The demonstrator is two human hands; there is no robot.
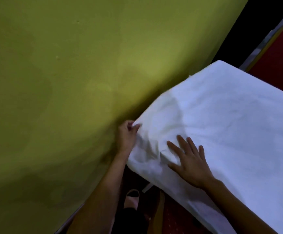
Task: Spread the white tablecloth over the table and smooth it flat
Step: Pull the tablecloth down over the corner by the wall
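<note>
The white tablecloth (230,115) covers a table on the right side of the head view, wrinkled near its left corner and smoother toward the far right. My left hand (127,134) pinches the cloth's left corner edge next to the wall. My right hand (189,161) lies flat on the cloth with fingers spread, just right of the bunched folds. The table itself is hidden under the cloth.
A yellow-green wall (61,81) fills the left and top, close against the table's left edge. A red chair seat (279,58) stands beyond the table's far right. Below, a foot in a slipper (132,196) rests on red patterned carpet (176,220).
</note>
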